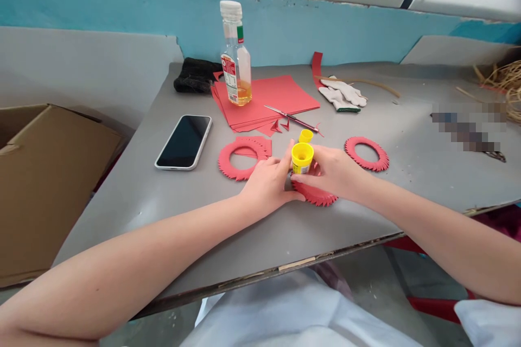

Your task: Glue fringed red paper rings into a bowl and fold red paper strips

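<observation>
Right hand (331, 171) gripping upright glue stick (302, 158); left hand (268, 181) pinching toothed red ring (315, 193) directly beneath both; cap (305, 135) just beyond.

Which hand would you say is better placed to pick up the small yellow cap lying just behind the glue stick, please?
Probably the right hand: its fingers already grip the yellow glue stick, and the yellow cap lies just beyond it. The left hand presses on the red fringed paper ring.
</observation>
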A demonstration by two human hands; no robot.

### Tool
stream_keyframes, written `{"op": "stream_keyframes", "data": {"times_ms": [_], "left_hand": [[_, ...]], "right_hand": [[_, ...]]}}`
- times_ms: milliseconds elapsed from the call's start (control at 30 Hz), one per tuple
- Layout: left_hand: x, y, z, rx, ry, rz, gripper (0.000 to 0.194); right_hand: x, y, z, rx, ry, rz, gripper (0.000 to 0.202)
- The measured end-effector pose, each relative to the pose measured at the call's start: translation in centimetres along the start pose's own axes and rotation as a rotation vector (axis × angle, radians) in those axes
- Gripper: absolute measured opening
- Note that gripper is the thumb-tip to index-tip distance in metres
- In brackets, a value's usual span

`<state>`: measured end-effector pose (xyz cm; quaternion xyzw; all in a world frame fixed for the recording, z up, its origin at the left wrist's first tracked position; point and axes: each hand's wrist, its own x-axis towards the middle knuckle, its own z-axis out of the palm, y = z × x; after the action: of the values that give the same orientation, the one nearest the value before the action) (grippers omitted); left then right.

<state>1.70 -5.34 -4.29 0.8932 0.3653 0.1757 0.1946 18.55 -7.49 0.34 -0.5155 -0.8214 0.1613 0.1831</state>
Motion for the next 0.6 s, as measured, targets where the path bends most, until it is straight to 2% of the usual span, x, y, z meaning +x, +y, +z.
{"op": "stream_keyframes", "data": {"times_ms": [133,233,400,500,600], "left_hand": [[0.1,-0.1,0.1,0.010,-0.005,0.016,0.048],[0.1,-0.2,0.2,0.017,-0.003,0.002,0.050],[0.1,-0.2,0.2,-0.002,-0.010,0.016,0.048],[0.1,-0.2,0.2,0.001,-0.005,0.016,0.056],[0.0,-0.2,0.5,0.005,0.015,0.008,0.075]], "right_hand": [[0.0,-0.1,-0.2,0.015,-0.059,-0.015,0.017],[0.0,-0.2,-0.3,0.010,-0.029,-0.010,0.017],[0.0,-0.6,-0.7,0.034,-0.121,0.022,0.017],[-0.4,-0.7,-0.8,0.038,-0.095,0.021,0.017],[-1.0,-0.7,-0.9,0.041,-0.137,-0.004,0.019]]}}
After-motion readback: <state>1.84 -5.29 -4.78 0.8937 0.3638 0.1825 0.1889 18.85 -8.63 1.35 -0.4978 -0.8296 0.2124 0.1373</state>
